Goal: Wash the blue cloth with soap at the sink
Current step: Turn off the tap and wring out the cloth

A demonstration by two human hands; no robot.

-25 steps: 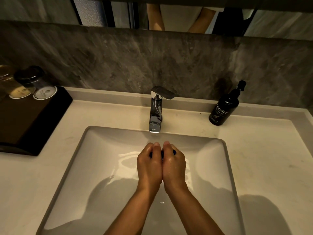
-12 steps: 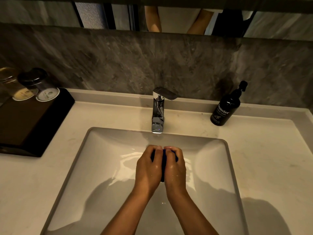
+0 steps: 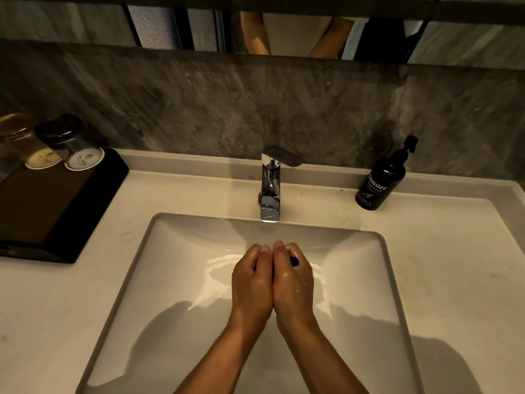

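Two hands met over the middle of the sink [image 3: 176, 280], a wide pale rectangular basin sunk into the light countertop [image 3: 454, 280], which ran from the left edge to the right edge under a grey stone backsplash [image 3: 199, 103]. A mirror [image 3: 298, 32] strip ran along the top and reflected part of a person's arms. On the counter's far left corner sat a dark tray [image 3: 56, 209] carrying two upturned glasses [image 3: 71, 146] side by side on paper coasters. A chrome tap [image 3: 271, 183] stood at the middle of the basin's far edge, spout pointing at the hands; whether water ran could not be told. Near the counter's far right corner stood a black pump bottle [image 3: 380, 180] labelled as hand wash, well apart from the tap. The left hand [image 3: 251, 282] and right hand [image 3: 294, 285] were pressed together side by side, wet, fingers curled inward and clamped on the blue cloth [image 3: 294, 261]. The cloth was bunched between the two hands just below the spout, almost wholly hidden, with only a small blue corner showing past the right hand's knuckles
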